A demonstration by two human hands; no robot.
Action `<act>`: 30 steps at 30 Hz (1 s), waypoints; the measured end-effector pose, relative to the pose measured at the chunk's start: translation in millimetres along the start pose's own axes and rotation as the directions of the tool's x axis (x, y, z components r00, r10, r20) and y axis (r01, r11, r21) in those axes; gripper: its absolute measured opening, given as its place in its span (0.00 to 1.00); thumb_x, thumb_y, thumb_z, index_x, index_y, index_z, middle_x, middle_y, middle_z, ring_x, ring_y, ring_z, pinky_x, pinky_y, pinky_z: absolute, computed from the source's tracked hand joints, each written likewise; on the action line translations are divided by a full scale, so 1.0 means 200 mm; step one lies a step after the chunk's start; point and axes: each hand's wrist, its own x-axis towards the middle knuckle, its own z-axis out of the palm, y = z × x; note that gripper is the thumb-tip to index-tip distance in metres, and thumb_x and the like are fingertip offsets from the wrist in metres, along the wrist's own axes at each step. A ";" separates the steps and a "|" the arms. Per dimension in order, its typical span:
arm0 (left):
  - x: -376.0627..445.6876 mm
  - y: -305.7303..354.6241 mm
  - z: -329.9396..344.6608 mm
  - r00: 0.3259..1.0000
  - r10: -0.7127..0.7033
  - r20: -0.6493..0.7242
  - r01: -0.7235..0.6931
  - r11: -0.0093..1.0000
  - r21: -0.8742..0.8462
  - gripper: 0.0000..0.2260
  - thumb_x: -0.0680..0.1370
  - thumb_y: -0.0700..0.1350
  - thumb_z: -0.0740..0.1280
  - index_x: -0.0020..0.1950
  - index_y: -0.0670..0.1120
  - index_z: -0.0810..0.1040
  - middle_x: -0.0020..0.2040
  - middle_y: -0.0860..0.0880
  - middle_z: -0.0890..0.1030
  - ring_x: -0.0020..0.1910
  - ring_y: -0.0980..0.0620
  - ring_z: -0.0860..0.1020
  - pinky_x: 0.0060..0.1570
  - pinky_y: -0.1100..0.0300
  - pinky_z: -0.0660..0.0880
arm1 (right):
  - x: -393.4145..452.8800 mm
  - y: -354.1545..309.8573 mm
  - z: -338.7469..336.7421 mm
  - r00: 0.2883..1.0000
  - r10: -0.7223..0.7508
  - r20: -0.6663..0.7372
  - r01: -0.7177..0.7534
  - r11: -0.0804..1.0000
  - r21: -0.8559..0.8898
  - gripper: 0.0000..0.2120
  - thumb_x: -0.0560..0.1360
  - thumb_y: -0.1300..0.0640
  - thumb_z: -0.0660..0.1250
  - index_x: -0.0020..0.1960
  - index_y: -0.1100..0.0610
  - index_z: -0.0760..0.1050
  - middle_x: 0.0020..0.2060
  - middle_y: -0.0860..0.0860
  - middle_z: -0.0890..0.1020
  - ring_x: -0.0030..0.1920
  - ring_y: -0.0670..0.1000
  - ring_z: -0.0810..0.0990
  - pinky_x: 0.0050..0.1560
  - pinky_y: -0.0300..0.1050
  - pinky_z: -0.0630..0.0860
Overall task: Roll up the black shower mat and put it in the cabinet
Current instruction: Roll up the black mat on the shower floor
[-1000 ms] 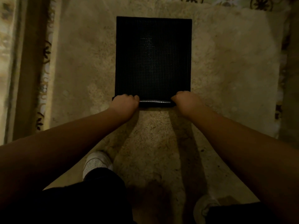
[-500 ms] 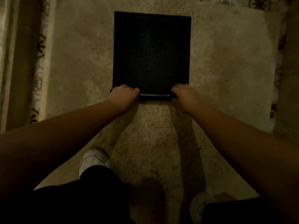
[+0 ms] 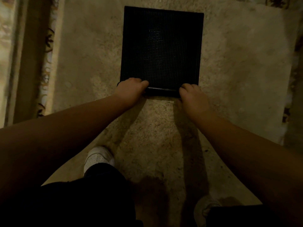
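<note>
The black shower mat (image 3: 161, 46), with a fine grid texture, lies flat on a beige rug at the top centre of the head view. Its near edge is curled into a thin roll (image 3: 162, 92). My left hand (image 3: 131, 91) is closed over the left end of that roll. My right hand (image 3: 193, 97) is closed over the right end. Both forearms reach in from the lower corners. No cabinet is in view.
The beige rug (image 3: 237, 76) covers most of the floor, with patterned tile (image 3: 46, 66) along its left and right edges. A wooden strip (image 3: 27, 63) runs down the far left. My white shoes (image 3: 98, 158) stand on the rug below the mat.
The rolled near edge and both hands have crept a little farther up the mat, so the flat part looks slightly shorter. The camera view has shifted a bit.
</note>
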 end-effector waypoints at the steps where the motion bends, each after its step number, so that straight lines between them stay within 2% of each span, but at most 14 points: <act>1: -0.01 0.00 0.00 1.000 0.016 0.005 -0.016 1.000 0.027 0.07 0.77 0.40 0.64 0.54 0.41 0.72 0.51 0.39 0.77 0.52 0.39 0.74 0.44 0.44 0.76 | 0.00 -0.01 0.00 1.000 0.010 0.020 -0.010 1.000 -0.013 0.14 0.75 0.59 0.66 0.58 0.63 0.74 0.60 0.60 0.76 0.58 0.61 0.72 0.55 0.56 0.73; 3: -0.02 0.00 0.01 0.998 0.051 -0.020 -0.049 0.991 0.126 0.10 0.77 0.40 0.63 0.58 0.41 0.74 0.58 0.39 0.76 0.57 0.38 0.71 0.49 0.45 0.74 | 0.00 -0.01 0.00 0.999 0.029 0.046 -0.026 0.998 -0.049 0.14 0.75 0.59 0.65 0.59 0.63 0.73 0.60 0.59 0.75 0.59 0.60 0.72 0.55 0.55 0.73; 5: -0.04 0.00 0.00 0.996 0.072 -0.054 -0.059 0.975 0.214 0.14 0.77 0.41 0.63 0.63 0.42 0.74 0.62 0.38 0.73 0.59 0.37 0.71 0.51 0.44 0.71 | 0.02 -0.01 -0.02 0.999 0.023 0.033 -0.021 0.998 -0.061 0.12 0.76 0.62 0.63 0.58 0.63 0.72 0.59 0.59 0.75 0.58 0.60 0.72 0.52 0.54 0.73; 10: -0.08 -0.01 0.01 0.993 0.118 0.014 -0.117 0.952 0.284 0.24 0.77 0.40 0.61 0.73 0.40 0.64 0.65 0.37 0.71 0.59 0.37 0.72 0.51 0.45 0.74 | 0.02 -0.02 -0.03 1.000 0.004 0.011 -0.003 0.998 -0.066 0.11 0.73 0.67 0.60 0.56 0.63 0.73 0.57 0.60 0.76 0.55 0.61 0.73 0.46 0.53 0.72; 12: -0.09 -0.01 0.01 0.994 0.110 0.011 -0.109 0.959 0.262 0.23 0.77 0.39 0.61 0.71 0.40 0.65 0.64 0.38 0.72 0.58 0.37 0.72 0.48 0.45 0.75 | 0.04 -0.01 -0.03 1.000 0.005 0.023 -0.004 0.997 -0.076 0.12 0.72 0.69 0.62 0.54 0.63 0.72 0.54 0.60 0.76 0.53 0.61 0.73 0.43 0.52 0.70; 14: -0.05 0.01 -0.01 0.996 0.087 0.020 -0.089 0.967 0.240 0.20 0.75 0.38 0.63 0.66 0.42 0.67 0.60 0.39 0.73 0.55 0.38 0.73 0.40 0.46 0.76 | 0.06 0.00 -0.03 0.999 0.011 0.035 -0.008 0.997 -0.076 0.12 0.70 0.70 0.64 0.53 0.62 0.72 0.52 0.60 0.77 0.51 0.60 0.73 0.39 0.51 0.68; 17: 0.00 0.01 -0.05 0.997 0.066 0.043 -0.075 0.960 0.268 0.17 0.75 0.37 0.65 0.62 0.43 0.67 0.55 0.40 0.74 0.53 0.39 0.74 0.33 0.51 0.68 | 0.10 0.01 -0.04 0.998 0.033 0.057 -0.029 0.998 -0.064 0.09 0.71 0.67 0.63 0.51 0.61 0.71 0.49 0.59 0.77 0.49 0.60 0.74 0.39 0.50 0.71; 19: 0.01 0.01 -0.05 0.997 0.059 0.041 -0.067 0.967 0.245 0.15 0.75 0.37 0.64 0.61 0.43 0.69 0.55 0.40 0.75 0.53 0.40 0.74 0.34 0.52 0.66 | 0.13 0.02 -0.05 0.996 0.039 0.081 -0.033 0.997 -0.073 0.07 0.72 0.65 0.63 0.50 0.61 0.71 0.47 0.59 0.78 0.48 0.60 0.76 0.39 0.51 0.73; 22: 0.04 0.01 -0.06 0.998 0.024 0.055 -0.032 0.988 0.153 0.12 0.76 0.40 0.64 0.59 0.44 0.73 0.54 0.42 0.78 0.53 0.41 0.76 0.41 0.51 0.72 | 0.16 0.04 -0.07 0.988 0.054 0.145 -0.043 0.996 -0.078 0.08 0.74 0.59 0.66 0.51 0.60 0.71 0.47 0.59 0.78 0.47 0.60 0.77 0.39 0.49 0.71; 24: 0.06 0.00 -0.09 0.992 -0.013 0.123 0.004 0.997 0.077 0.12 0.75 0.44 0.67 0.59 0.46 0.77 0.53 0.43 0.80 0.51 0.42 0.78 0.45 0.52 0.74 | 0.17 0.04 -0.09 0.970 0.064 0.234 -0.049 0.996 -0.068 0.13 0.74 0.53 0.68 0.53 0.59 0.71 0.49 0.58 0.79 0.48 0.60 0.78 0.40 0.48 0.71; 28: 0.05 0.00 -0.09 0.950 -0.019 0.310 0.019 1.000 0.002 0.16 0.73 0.53 0.71 0.58 0.48 0.78 0.53 0.45 0.80 0.50 0.44 0.78 0.43 0.56 0.71 | 0.15 0.05 -0.10 0.924 0.063 0.376 -0.047 0.998 -0.051 0.18 0.73 0.48 0.69 0.59 0.55 0.73 0.52 0.57 0.79 0.50 0.59 0.78 0.41 0.47 0.72; 30: 0.01 0.00 -0.08 0.963 -0.010 0.269 0.014 1.000 -0.015 0.18 0.74 0.53 0.71 0.60 0.48 0.76 0.53 0.44 0.80 0.51 0.43 0.78 0.45 0.54 0.72 | 0.15 0.05 -0.10 0.913 0.077 0.401 -0.071 0.997 -0.029 0.19 0.72 0.48 0.70 0.60 0.54 0.74 0.53 0.56 0.79 0.51 0.59 0.78 0.42 0.46 0.72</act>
